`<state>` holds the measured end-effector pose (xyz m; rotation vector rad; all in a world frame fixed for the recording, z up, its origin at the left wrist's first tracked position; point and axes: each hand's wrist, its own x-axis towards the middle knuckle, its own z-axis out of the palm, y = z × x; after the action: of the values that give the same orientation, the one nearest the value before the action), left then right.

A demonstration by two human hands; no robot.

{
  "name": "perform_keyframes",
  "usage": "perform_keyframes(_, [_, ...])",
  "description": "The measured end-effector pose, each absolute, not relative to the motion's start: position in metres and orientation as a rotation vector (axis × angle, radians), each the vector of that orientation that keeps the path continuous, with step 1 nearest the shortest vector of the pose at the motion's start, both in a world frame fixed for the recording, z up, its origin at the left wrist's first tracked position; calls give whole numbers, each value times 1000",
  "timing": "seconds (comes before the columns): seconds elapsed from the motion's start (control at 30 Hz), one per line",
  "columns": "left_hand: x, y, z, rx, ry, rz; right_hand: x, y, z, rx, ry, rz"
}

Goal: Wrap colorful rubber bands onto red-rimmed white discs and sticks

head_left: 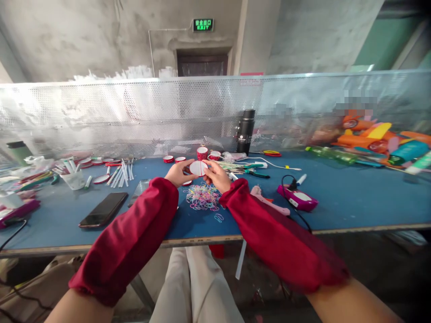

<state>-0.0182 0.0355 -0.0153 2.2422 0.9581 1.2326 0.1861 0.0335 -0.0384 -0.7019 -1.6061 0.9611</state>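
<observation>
- A person in red sleeve covers holds a small round white disc with a red rim point(198, 168) between both hands above a blue worktable point(353, 197), a little beyond the table's middle.
- The left hand point(178, 172) grips the disc's left edge, fingers curled closed around the rim.
- The right hand point(217, 175) pinches the right edge, thumb and forefinger closed on it; the other fingers are loosely bent.
- Just near of the hands lies a heap of small coloured elastic bands point(203, 197), with a few loose ones nearer the table's front edge.
- Beyond the hands stand more red-rimmed caps point(173, 159) and a short stack of them point(202, 153).
- A black flask point(245, 131) stands upright at the far side, against a perforated metal screen point(134, 112).
- To the left, a dark phone point(103, 209) lies flat; farther left are white tubes point(117, 175) and a clear cup point(73, 180).
- To the right, a magenta device point(298, 197) with a black cord rests on the table; bright orange and yellow toys point(373, 134) pile up at the far right.
</observation>
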Motion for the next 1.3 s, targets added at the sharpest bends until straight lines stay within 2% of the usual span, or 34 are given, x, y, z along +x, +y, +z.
perform_keyframes(0.23, [-9,23,-12,2383,1052,1117,180,36,-45,-830,-1546,886])
perform_keyframes(1.1, [-5,17,-9,2345,1146,1119,178,43,-50,-922,-1443,840])
perform_keyframes(1.3, [-1,13,-7,2484,1305,1131,176,35,-47,-945,-1393,961])
